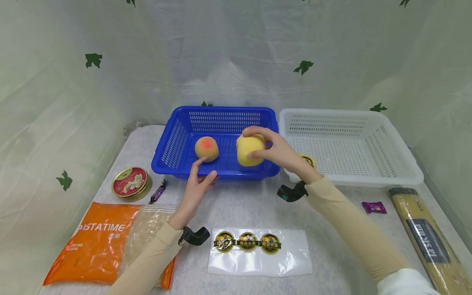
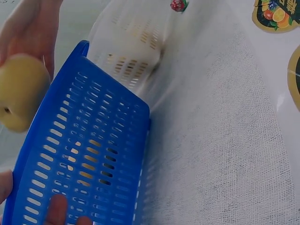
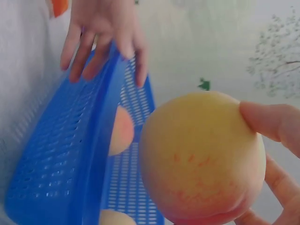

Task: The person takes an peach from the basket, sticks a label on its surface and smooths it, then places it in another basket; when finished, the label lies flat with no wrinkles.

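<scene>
In my right hand I hold a yellow peach with a reddish underside, fingers on top and thumb at its side, above the right half of the blue basket. A second peach, with a red top, lies in the left half. The right wrist view shows another pale fruit low in the basket, mostly hidden from the head view by the held peach. At the basket's front rim is my left hand, its fingers spread and relaxed on both sides of the rim.
To the right stands a white basket, with a round gold-and-black label beside my wrist. In front lies a sheet of three round labels. Around are an orange bag, a red-topped tin, purple candies and a long package.
</scene>
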{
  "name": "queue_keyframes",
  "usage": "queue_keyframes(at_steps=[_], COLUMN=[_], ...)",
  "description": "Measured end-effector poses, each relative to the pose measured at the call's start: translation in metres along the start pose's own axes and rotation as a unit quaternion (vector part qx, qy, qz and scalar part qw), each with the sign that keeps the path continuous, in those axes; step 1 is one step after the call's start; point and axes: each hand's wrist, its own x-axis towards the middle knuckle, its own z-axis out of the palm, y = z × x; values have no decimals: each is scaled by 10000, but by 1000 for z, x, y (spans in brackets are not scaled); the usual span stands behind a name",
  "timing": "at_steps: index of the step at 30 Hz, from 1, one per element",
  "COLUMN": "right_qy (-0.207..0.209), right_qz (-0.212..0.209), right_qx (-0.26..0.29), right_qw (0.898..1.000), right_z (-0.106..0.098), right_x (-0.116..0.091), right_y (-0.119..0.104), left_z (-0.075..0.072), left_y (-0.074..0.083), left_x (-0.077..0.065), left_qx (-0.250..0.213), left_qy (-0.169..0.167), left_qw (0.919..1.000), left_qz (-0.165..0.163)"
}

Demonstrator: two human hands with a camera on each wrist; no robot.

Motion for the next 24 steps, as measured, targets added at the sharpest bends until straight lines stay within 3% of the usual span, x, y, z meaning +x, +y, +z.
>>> queue_keyframes(at_steps=[6, 14, 18, 24], right_qy=[-75, -237, -194, 28], right_qz=[93, -138, -353, -84], right_qx=[-1, 51, -280, -450], right_qw=[9999, 9996, 9988, 9989], right_z=[-11, -7, 0, 16], right_x=[-40, -93, -110, -123], right_y=[-3, 23, 40, 55], left_z=[0, 1, 1, 2], left_y=[-2, -1, -1, -1], left_x=[1, 1, 1, 1], left_qx=[0, -31, -28, -13], left_qy=[27, 85, 89, 87], left_qw=[10000, 9999, 9999, 9999], left_qz=[27, 105, 108, 137])
